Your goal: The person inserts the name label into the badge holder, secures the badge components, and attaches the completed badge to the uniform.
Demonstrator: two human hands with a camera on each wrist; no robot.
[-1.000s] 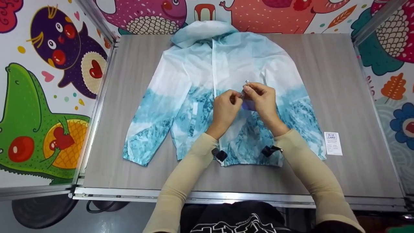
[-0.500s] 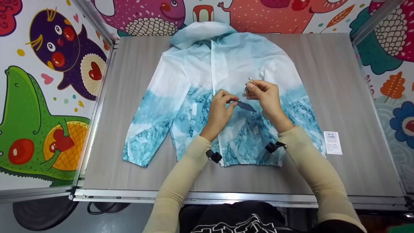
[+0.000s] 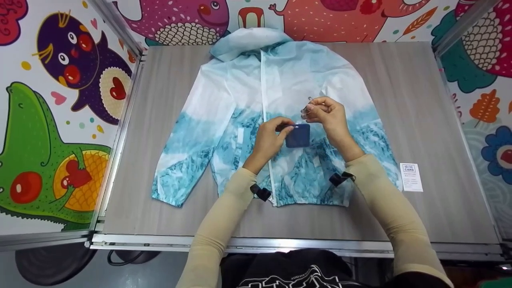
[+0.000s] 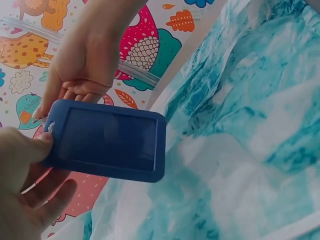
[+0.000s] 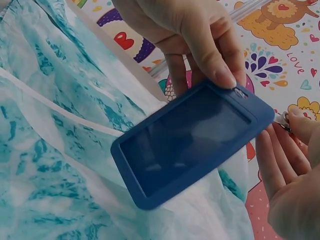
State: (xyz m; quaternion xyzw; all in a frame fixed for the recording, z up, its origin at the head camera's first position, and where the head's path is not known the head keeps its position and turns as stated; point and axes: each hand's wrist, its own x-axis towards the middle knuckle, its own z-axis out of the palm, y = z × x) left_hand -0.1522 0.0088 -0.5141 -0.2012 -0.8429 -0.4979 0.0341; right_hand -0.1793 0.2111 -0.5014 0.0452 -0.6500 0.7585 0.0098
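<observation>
One badge holder (image 3: 298, 136), blue, framed, slotted at one end: held above the front of a hooded jacket (image 3: 292, 80), the person's left grip (image 3: 272, 134) pinching it by the slotted end. One small metal clip (image 5: 284, 120): pinched in the right grip (image 3: 329, 114), near the holder, partly hidden from me. Jacket: white and teal, spread on the tabletop (image 3: 432, 120). One white printed card (image 3: 411, 177): beside one sleeve (image 3: 380, 148).

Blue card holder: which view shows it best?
The right wrist view: the blue card holder is largest there, its slot plain. The left wrist view shows it slightly smaller, its slot less clear; the head view shows it only small.
</observation>
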